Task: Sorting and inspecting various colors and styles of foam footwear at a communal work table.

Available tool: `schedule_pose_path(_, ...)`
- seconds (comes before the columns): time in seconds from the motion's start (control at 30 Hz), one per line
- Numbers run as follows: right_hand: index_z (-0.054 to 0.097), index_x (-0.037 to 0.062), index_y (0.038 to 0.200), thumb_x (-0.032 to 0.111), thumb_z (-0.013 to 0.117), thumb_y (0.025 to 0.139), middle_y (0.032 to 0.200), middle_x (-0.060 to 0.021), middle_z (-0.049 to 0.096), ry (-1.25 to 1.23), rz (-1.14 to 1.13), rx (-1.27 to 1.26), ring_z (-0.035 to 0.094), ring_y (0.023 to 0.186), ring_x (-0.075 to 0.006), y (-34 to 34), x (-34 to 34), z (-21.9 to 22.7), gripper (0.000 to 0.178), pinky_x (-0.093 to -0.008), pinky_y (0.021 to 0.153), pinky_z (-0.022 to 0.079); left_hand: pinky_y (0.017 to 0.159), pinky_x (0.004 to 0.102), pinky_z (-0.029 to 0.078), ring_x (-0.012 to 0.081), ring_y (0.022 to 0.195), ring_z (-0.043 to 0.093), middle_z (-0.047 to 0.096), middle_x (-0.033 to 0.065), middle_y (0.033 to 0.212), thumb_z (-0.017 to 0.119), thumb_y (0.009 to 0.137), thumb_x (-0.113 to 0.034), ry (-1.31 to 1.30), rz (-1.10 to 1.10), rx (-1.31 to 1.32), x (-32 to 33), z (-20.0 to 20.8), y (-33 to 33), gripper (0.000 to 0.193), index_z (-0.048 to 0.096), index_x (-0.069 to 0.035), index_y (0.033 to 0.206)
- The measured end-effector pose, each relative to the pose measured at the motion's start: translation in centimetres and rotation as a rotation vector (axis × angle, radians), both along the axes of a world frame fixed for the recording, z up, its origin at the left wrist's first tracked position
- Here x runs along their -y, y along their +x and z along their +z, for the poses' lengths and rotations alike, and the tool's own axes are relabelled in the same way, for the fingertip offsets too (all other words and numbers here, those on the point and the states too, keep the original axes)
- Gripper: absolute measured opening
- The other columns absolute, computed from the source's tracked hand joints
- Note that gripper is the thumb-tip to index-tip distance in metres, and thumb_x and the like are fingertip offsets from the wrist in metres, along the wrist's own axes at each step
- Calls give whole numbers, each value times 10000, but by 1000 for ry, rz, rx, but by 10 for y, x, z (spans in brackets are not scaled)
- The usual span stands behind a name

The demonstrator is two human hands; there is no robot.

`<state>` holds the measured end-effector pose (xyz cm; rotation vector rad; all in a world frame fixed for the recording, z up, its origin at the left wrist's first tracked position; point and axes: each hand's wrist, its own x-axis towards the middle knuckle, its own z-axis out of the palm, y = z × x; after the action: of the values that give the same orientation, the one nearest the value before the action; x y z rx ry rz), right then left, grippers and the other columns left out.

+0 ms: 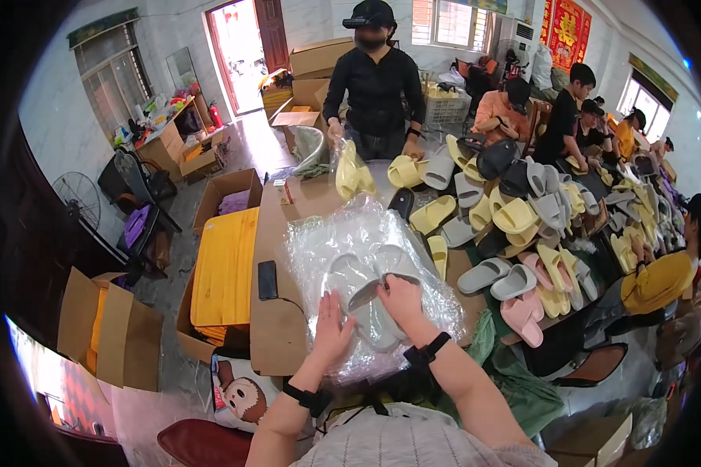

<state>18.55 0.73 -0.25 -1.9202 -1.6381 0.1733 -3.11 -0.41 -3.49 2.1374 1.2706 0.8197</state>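
Note:
A pair of light grey slippers lies on a thick pile of clear plastic bags (pixel 304 241) in front of me. One grey slipper (pixel 344 270) is at the left, and the other grey slipper (pixel 397 261) is beside it, partly hidden by my right hand (pixel 403 302). That hand's fingers are bent over the edge of the right slipper near its strap. My left hand (pixel 332 331) rests flat, fingers stretched out, against the side of the left slipper and the plastic. Both wrists wear black bands.
A black phone (pixel 267 280) lies left of the bags. Yellow, grey, black and pink slippers (pixel 514 218) heap up at the right. Across the table a person (pixel 374 86) holds bagged yellow slippers (pixel 353 173). A carton of yellow packages (pixel 224 268) stands left; several people sit along the right.

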Motion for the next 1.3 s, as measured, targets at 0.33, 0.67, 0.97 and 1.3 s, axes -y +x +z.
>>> schedule_pose_path(0.33,603,36,737,278,652,825,685,-165,641,57,-63,-155,645,687,-386,60,69,9,263,-469,619,494,1209,489,161,472,1479,141,177,322,1585,522,961,-479,-36,22,-348,11,7,10,790,301,48,1507)
schedule_pose_path(0.67,582,-6,681,200,730,781,589,-156,566,-24,-625,-278,583,539,-250,179,271,-49,273,-360,525,434,1201,515,174,474,1479,142,178,345,1573,626,920,-361,74,9,-349,8,-2,13,793,290,49,1510)
schedule_pose_path(0.97,659,7,731,322,705,736,686,-187,655,-447,-1051,-271,643,702,-418,235,443,-169,318,-497,642,505,1185,512,213,462,1479,157,200,305,1584,585,961,-354,76,-9,-437,9,4,19,745,269,9,1530)
schedule_pose_path(1.3,719,29,917,445,729,818,894,-163,713,-361,-989,-39,686,883,-342,328,360,-203,428,-452,766,543,1193,510,194,457,1485,152,192,284,1597,576,959,-340,74,13,-448,8,2,17,742,259,0,1538)
